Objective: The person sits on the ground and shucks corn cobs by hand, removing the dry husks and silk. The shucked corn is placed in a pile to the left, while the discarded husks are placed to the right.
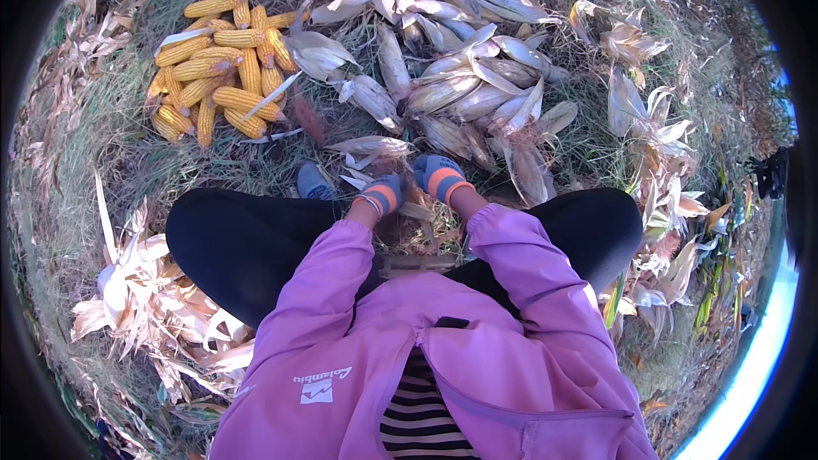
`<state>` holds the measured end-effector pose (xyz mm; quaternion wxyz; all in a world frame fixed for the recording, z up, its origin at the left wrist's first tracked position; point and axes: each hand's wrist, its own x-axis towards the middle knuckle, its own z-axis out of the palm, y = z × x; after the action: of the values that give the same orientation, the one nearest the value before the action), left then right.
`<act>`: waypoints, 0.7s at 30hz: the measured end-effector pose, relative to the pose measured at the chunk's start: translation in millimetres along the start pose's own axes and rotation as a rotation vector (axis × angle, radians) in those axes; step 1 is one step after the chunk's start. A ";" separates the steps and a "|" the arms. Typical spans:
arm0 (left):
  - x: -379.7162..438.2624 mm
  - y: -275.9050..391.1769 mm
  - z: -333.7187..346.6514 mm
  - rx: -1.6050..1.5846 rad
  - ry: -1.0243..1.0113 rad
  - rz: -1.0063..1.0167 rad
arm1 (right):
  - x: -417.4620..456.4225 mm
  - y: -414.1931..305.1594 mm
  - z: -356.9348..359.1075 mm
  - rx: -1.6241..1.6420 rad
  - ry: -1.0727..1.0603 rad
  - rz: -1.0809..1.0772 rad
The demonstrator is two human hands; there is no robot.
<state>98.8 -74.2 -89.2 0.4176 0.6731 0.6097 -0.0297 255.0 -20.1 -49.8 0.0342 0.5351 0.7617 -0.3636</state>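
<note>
My left hand [382, 194], in a grey and orange knit glove, is curled close to dry corn husk [418, 211] between my knees. Just to its right and slightly farther away, my right hand [439, 177] wears a matching glove, with its fingers bent inward. Both hands appear to grip the husk, but the gloves hide most of what lies between them. Beyond the hands, several unhusked corn ears [447, 92] lie heaped on the grass. A pile of bare yellow corn cobs [220, 67] rests at the far left.
Loose dry husks [160, 306] are heaped beside my left knee, and more husks [664, 249] lie along the right. My crossed legs [249, 236] in dark trousers frame the work spot. A grey shoe [314, 180] shows near my left hand. Dry grass [115, 160] covers the ground.
</note>
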 end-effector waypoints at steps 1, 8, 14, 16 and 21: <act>0.5 0.8 -5.6 -0.009 0.061 -0.005 | 1.6 3.7 -0.7 0.016 0.005 0.003; 9.3 0.3 -25.6 -0.259 0.339 -0.052 | 13.1 26.9 12.3 -0.084 0.024 0.215; 10.8 2.1 -19.6 -0.308 0.274 0.014 | 26.3 64.1 10.6 -0.007 0.149 0.541; 9.8 5.8 -23.1 -0.338 0.243 0.013 | 33.2 72.2 2.8 0.078 0.166 0.657; 12.5 3.9 -18.0 -0.374 0.260 0.033 | 47.3 95.7 16.1 0.134 0.307 0.624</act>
<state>96.9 -53.1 -82.3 0.4535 0.5920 0.6420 0.1778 309.9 23.3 -132.0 -0.0065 0.7914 0.5325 -0.3000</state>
